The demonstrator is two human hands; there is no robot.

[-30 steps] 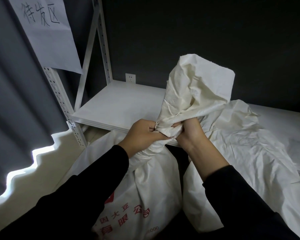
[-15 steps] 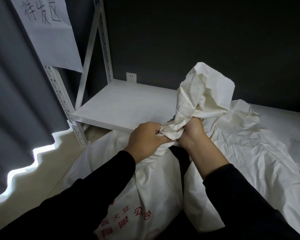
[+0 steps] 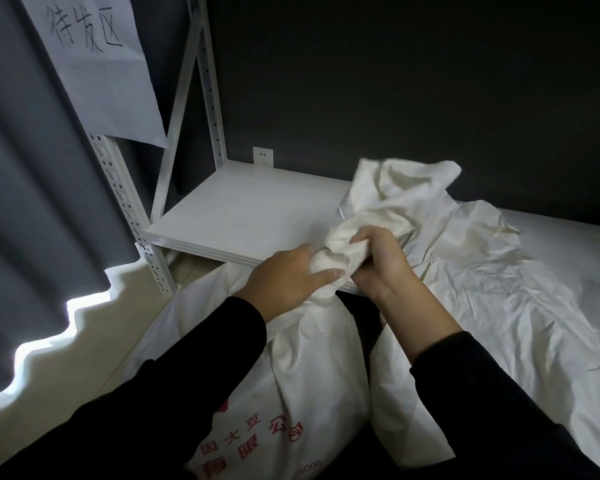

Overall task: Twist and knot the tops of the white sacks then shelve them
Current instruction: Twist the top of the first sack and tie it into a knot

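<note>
A full white sack (image 3: 312, 382) with red printed characters stands in front of me, below the shelf edge. Its top is gathered into a twisted neck. My left hand (image 3: 284, 278) grips that neck from the left, thumb laid across the cloth. My right hand (image 3: 378, 261) grips the twisted cloth just above, fingers curled round it. The loose end of the top (image 3: 402, 188) flops over to the right behind my hands. A second white sack (image 3: 492, 306) leans against the shelf on the right, its top open and crumpled.
A white metal shelf board (image 3: 243, 216) runs behind the sacks, with perforated uprights (image 3: 125, 202) at its left. A paper sign (image 3: 97, 60) hangs on the upright. A dark wall with a socket (image 3: 263, 156) is behind, a grey curtain (image 3: 25, 168) at left.
The loose top of the sack, upright a second ago, has been wound down and now droops low to the right. Both hands have stayed on the neck, shifting slightly right.
</note>
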